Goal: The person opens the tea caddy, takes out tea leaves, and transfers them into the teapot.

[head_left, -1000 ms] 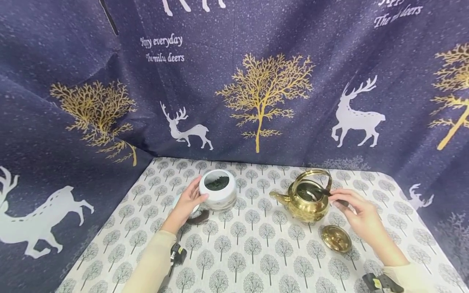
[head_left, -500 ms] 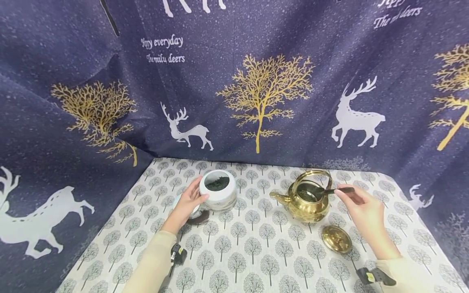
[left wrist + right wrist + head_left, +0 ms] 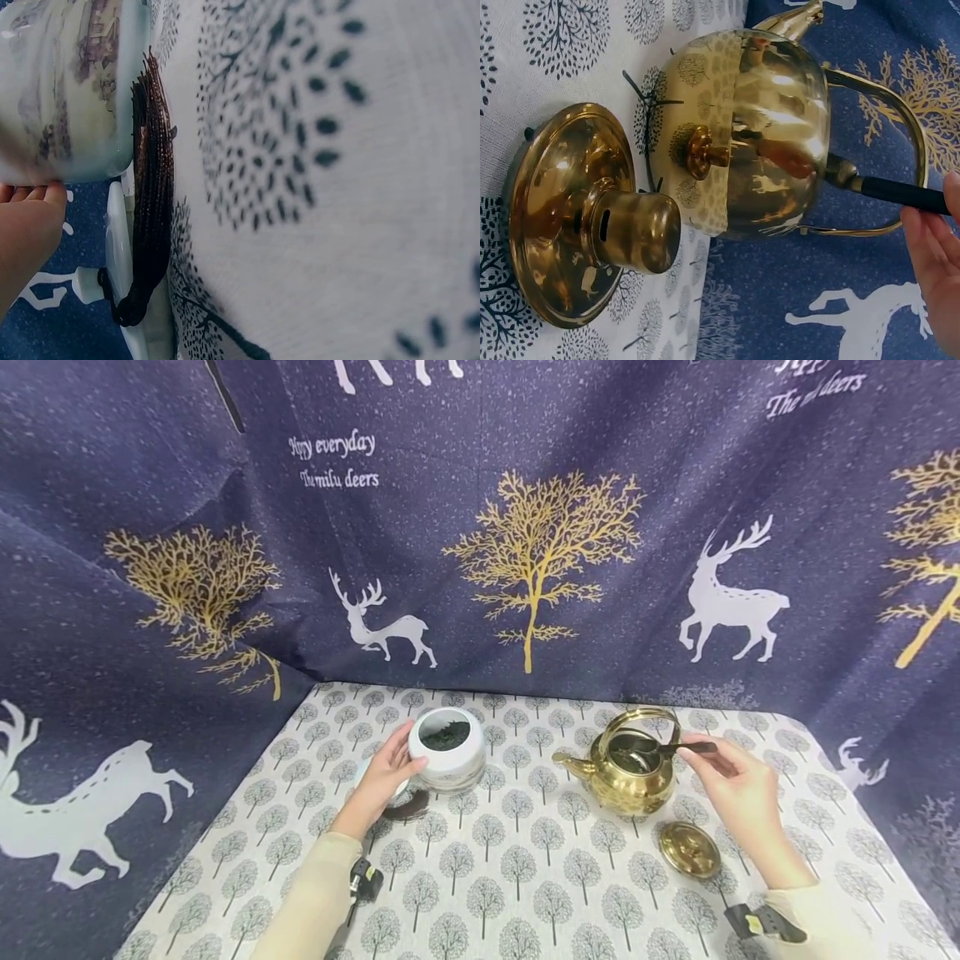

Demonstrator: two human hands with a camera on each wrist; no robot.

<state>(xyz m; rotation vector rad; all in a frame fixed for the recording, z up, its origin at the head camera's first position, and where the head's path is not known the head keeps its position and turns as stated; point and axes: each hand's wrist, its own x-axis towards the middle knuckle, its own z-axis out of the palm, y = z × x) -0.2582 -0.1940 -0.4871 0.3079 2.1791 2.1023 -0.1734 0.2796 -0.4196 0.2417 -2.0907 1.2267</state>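
My left hand [image 3: 381, 781] grips the left side of a round white ceramic jar [image 3: 455, 772], thumb at the front near the rim. Dark loose leaves [image 3: 447, 735] lie inside it. In the left wrist view the jar [image 3: 60, 90] shows a brown landscape painting. My right hand [image 3: 742, 793] pinches the black handle [image 3: 904, 195] of a spoon whose head is inside the brass teapot [image 3: 630, 789]. The spoon's metal neck [image 3: 842, 172] passes over the teapot's rim, below the arched handle; the bowl of the spoon is hard to make out in the dark opening.
The brass lid [image 3: 688, 849] lies on the patterned tablecloth [image 3: 517, 864] in front of the teapot. Beside the jar, a pale lid [image 3: 116, 232] with a dark tassel [image 3: 152, 172] is partly hidden by my left hand in the head view. A deer-print curtain [image 3: 480, 568] hangs behind.
My right hand has turned, bringing the spoon's handle out level to the right of the teapot's rim, then shifted slightly left. My left hand and the jar stay still.
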